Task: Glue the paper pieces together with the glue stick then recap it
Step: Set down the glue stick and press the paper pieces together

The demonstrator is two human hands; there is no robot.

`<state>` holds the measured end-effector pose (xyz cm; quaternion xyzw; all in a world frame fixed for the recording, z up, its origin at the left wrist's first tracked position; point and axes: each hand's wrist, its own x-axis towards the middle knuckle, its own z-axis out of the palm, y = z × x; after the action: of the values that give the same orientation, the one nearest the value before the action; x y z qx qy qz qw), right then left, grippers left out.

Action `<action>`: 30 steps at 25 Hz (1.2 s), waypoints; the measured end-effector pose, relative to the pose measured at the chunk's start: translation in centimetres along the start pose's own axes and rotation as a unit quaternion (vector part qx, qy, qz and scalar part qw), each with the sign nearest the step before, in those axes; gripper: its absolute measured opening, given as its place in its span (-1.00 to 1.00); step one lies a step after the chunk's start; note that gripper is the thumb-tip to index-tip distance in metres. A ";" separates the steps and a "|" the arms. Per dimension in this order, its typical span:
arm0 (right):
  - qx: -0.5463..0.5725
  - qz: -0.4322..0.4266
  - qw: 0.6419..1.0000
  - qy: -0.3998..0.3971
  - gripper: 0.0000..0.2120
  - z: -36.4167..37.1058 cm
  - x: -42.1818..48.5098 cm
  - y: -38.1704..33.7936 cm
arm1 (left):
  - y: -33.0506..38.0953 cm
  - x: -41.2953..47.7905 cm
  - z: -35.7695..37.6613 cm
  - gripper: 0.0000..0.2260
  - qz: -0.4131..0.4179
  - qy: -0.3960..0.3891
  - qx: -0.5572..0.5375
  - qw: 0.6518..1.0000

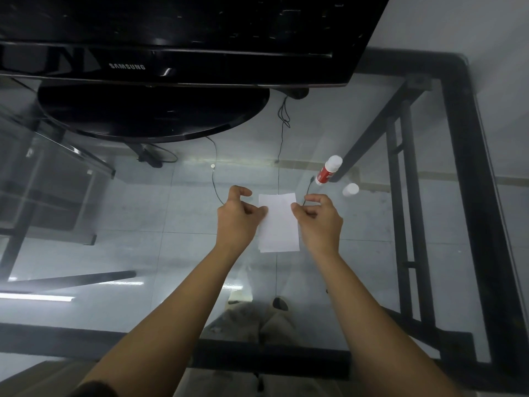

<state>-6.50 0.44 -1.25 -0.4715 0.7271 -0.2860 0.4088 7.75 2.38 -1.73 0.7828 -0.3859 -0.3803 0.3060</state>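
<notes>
**Paper sheets squared up by both hands; glue stick stood uncapped to the right**

Nearest the lens, two bare forearms reached forward over the clear glass tabletop, converging on the work at centre.

Left to right:

- Large black Samsung monitor on a round glossy base stood at the far left and centre of the glass, well apart from the work; it took no part.
- Left hand: thumb and curled fingertips pinched the left edge of the paper, forefinger lifted and hooked above it. Probably it held that edge as a fixed reference.
- White rectangular paper pieces lay flat on the glass between the hands. A second edge showed just proud along the bottom and lower left, so two sheets appeared stacked, nearly aligned. Whether glue lay between them could not be told.
- Right hand: thumb and forefinger closed lightly on the right edge, remaining fingers curled under. Judged to be nudging the sheets into register against the left hand.
- Red-and-white glue stick stood apart beyond the right hand, at a lean in this wide-angle view. Parked upright, presumably to keep its glue end off the glass.
- Small white round cap sat just beside the stick, off it, within easy reach for recapping.

Judgement: the joining step was in hand; recapping not yet done.
</notes>
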 end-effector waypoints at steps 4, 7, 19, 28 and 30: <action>-0.006 0.000 1.000 0.009 -0.77 0.2 0.0 0.1 | 0.1 0.0 0.2 -0.71 -0.011 0.004 0.010 1.000; -0.015 -0.002 1.000 0.015 -0.77 0.3 0.1 0.1 | 0.3 0.0 0.2 -0.71 -0.016 0.004 0.015 1.000; -0.039 -0.004 0.998 0.044 -0.76 0.9 -0.3 0.3 | 0.7 -0.1 0.6 -0.70 -0.003 0.008 0.054 0.998; -0.099 -0.036 0.993 0.052 -0.77 0.9 -0.1 0.4 | 2.1 0.5 0.5 -0.65 -0.081 -0.016 0.068 0.994; -0.144 -0.141 0.979 0.020 -0.78 0.5 -0.1 1.0 | 2.4 0.5 0.5 -0.64 -0.084 -0.018 0.073 0.994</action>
<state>-6.53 0.96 -2.27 -0.6178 0.6949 -0.2424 0.2770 6.64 0.61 -0.39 0.8256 -0.3511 -0.3899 0.2079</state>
